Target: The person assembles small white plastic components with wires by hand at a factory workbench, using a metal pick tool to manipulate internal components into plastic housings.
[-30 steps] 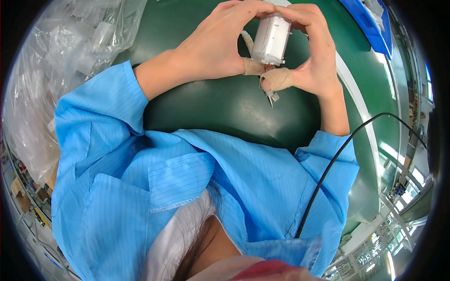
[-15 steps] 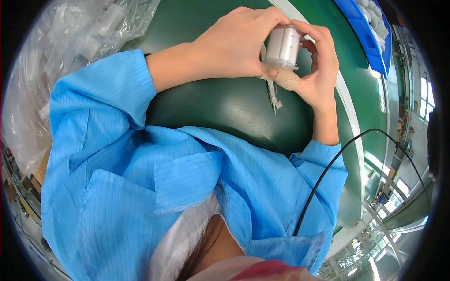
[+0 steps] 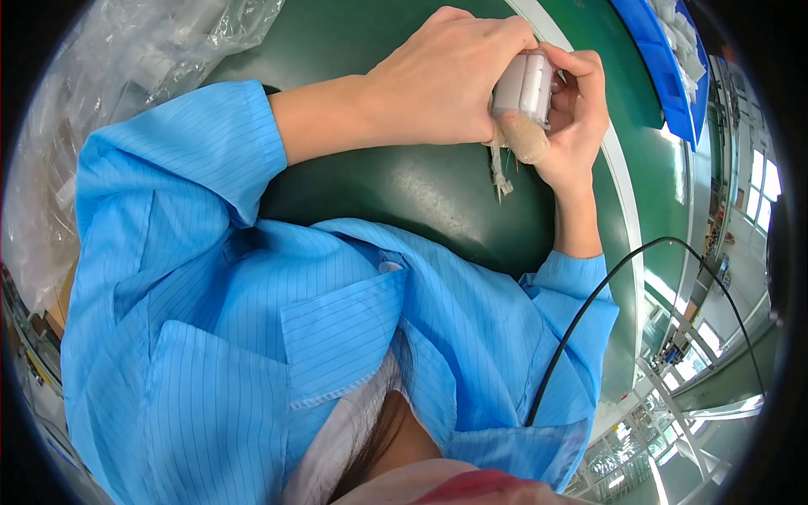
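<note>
Between my two hands is a small white block-shaped part with a clear edge [image 3: 523, 84], held above the green table. My left hand [image 3: 446, 80] grips it from the left, its fingers curled over the far end. From the right, my right hand [image 3: 576, 118] is closed round it, with a tape-wrapped thumb [image 3: 526, 139] pressed to the near end. Below the part hangs a frayed whitish strip with thin wire-like ends [image 3: 501, 175]. The part's underside is hidden by my fingers.
A blue bin [image 3: 665, 67] with white parts stands at the far right, beyond the table's pale edge strip [image 3: 619, 160]. Clear plastic bags [image 3: 109, 109] lie at the left. A black cable [image 3: 589, 299] arcs over my right sleeve. The green tabletop [image 3: 404, 189] spreads beneath my hands.
Both hands have shifted slightly to the right with the white part. My taped right thumb has swung to point more downward across its near end.
</note>
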The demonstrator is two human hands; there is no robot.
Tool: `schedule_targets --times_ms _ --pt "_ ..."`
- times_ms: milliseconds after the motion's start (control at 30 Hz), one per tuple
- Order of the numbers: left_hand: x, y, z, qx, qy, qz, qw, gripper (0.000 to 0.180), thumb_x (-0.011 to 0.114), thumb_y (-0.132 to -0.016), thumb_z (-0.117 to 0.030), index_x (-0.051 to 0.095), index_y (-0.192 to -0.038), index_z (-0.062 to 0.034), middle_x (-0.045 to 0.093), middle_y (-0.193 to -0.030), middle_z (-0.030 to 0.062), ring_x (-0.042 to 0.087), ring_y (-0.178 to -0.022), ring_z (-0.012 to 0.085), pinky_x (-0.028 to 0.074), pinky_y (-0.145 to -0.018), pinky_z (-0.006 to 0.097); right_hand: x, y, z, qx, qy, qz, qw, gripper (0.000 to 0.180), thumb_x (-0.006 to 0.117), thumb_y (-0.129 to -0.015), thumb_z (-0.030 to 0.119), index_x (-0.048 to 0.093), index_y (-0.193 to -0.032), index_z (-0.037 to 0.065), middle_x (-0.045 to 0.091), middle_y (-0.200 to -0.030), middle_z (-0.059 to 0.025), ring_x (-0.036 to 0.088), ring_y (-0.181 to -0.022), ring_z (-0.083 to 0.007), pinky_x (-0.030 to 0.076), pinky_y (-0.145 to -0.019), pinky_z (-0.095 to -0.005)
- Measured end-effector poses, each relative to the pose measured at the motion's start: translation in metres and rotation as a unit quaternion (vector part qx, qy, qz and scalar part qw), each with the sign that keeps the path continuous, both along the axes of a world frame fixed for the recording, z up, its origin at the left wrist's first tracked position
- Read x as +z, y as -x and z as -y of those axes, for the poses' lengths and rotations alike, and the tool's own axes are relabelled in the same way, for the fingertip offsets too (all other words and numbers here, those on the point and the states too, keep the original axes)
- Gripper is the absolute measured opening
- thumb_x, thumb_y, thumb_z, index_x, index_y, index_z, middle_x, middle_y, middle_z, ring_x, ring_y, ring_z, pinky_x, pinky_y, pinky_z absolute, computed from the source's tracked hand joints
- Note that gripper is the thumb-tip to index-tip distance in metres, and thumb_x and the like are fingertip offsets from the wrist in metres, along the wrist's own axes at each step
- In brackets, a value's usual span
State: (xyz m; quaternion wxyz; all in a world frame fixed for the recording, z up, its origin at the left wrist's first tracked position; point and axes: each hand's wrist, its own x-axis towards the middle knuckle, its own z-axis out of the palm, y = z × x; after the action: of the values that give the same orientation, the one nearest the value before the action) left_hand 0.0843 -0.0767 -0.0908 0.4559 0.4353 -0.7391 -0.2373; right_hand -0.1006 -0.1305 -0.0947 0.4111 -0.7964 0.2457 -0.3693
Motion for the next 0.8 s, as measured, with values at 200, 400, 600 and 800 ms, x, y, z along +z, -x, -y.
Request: schedule_targets --times_ms 200,400,600,800 --pt "0.0 0.001 0.002 0.013 -0.002 -0.013 1.0 0.054 0.079 -0.061 -0.024 0.047 -0.099 -0.0034 0.058 -0.089 0.0167 0.059 -0.088 0.0339 0.04 -0.082 0.041 -0.001 0.001 0.004 -0.004 -0.049 -0.01 0.999 0.06 0.079 -0.066 0.011 0.051 -0.118 -0.003 0.044 -0.106 -0.0062 0.055 -0.1 -0.0194 0.047 -0.09 -0.0335" --pt "0.017 -0.004 0.005 -0.027 -0.08 -0.001 0.996 0.059 0.081 -0.061 -0.027 0.049 -0.105 -0.0041 0.06 -0.096 0.0164 0.058 -0.091 0.034 0.04 -0.087 0.041 0.007 0.01 0.011 0.016 -0.016 -0.046 0.999 0.062 0.079 -0.066 0.013 0.053 -0.12 -0.002 0.049 -0.107 -0.0063 0.055 -0.103 -0.019 0.045 -0.092 -0.0332" --pt "0.013 -0.01 0.005 -0.04 -0.113 -0.006 0.993 0.065 0.084 -0.061 -0.034 0.051 -0.109 -0.0043 0.06 -0.101 0.0166 0.057 -0.095 0.0335 0.039 -0.092 0.041 0.037 0.009 0.004 0.029 0.013 -0.12 0.992 0.064 0.08 -0.062 0.012 0.059 -0.121 -0.001 0.056 -0.106 -0.0073 0.056 -0.1 -0.0185 0.046 -0.087 -0.0313" --pt "0.008 -0.008 0.008 -0.052 -0.072 0.022 0.996 0.065 0.084 -0.061 -0.036 0.051 -0.107 -0.0048 0.059 -0.099 0.0145 0.057 -0.096 0.0318 0.039 -0.092 0.041 0.03 0.011 0.002 0.017 0.115 -0.125 0.985 0.061 0.081 -0.062 0.012 0.062 -0.119 -0.001 0.058 -0.1 -0.0082 0.058 -0.093 -0.0196 0.05 -0.082 -0.03"
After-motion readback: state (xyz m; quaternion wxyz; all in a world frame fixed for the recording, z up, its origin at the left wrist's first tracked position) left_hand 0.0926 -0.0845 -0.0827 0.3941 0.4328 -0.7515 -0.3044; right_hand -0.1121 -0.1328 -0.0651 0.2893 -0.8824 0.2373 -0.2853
